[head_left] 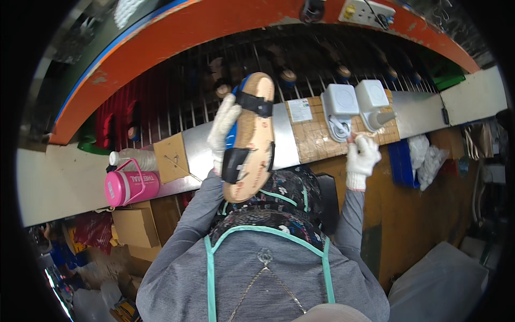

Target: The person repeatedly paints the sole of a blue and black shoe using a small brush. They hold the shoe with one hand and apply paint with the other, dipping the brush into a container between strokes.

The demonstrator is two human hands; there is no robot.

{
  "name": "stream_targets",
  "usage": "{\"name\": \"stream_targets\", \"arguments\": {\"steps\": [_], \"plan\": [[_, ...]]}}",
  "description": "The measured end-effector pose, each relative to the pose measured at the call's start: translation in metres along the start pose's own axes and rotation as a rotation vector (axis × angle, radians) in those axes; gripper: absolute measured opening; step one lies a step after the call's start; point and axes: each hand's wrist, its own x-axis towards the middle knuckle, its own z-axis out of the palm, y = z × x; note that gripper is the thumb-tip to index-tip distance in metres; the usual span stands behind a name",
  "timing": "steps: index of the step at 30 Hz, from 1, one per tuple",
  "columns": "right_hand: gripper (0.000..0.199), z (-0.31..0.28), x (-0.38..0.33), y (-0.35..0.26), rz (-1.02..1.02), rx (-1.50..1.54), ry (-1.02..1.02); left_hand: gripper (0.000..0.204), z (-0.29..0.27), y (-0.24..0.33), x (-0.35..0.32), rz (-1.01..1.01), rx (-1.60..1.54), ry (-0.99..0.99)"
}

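Note:
My left hand (222,129), in a white knit glove, grips a sandal on a blue shoe last (250,134) by its left side. The sandal's underside faces up: a tan, partly brown sole with black strap ends folded over it, its toe pointing away from me. My right hand (363,161), also gloved with bare fingertips showing, is closed just in front of a white pot (340,100) with a pale, looped part at its front. Whatever those fingers hold is too small to make out. Beside it stands a second white pot (372,94) with a grey cone-shaped spout or handle (382,117).
Both pots stand on a taped cardboard sheet (308,142) on a metal ledge. Behind runs a rack of bars (247,59) with several lasted shoes, under an orange beam (161,48). A pink jug (131,185) and clear bottle sit left; a blue bin (402,163) hangs right.

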Motion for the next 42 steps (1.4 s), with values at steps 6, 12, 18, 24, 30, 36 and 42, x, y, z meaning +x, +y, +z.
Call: {"name": "stream_targets", "arguments": {"steps": [6, 12, 18, 24, 30, 36, 42], "plan": [[0.031, -0.063, 0.040, -0.137, -0.111, 0.519, 0.040, 0.046, -0.004, 0.011, 0.041, 0.262, 0.252, 0.098], [0.018, -0.045, 0.028, -0.200, -0.001, 0.870, -0.296, 0.046, -0.032, 0.031, 0.042, 0.336, 0.459, 0.026], [0.017, -0.023, 0.052, -0.216, -0.146, 0.770, -0.194, 0.039, -0.057, 0.044, 0.037, 0.376, 0.573, -0.007], [0.020, -0.019, 0.083, -0.227, -0.370, 0.597, -0.011, 0.039, -0.072, 0.053, 0.035, 0.372, 0.621, -0.003], [0.022, -0.030, 0.090, -0.225, -0.494, 0.517, -0.131, 0.039, -0.080, 0.055, 0.040, 0.398, 0.655, 0.002], [0.019, -0.036, 0.094, -0.228, -0.590, 0.517, -0.184, 0.033, -0.089, 0.058, 0.048, 0.390, 0.698, -0.017], [0.022, -0.053, 0.108, -0.233, -0.686, 0.464, -0.236, 0.030, -0.096, 0.056, 0.060, 0.409, 0.689, -0.039]]}}
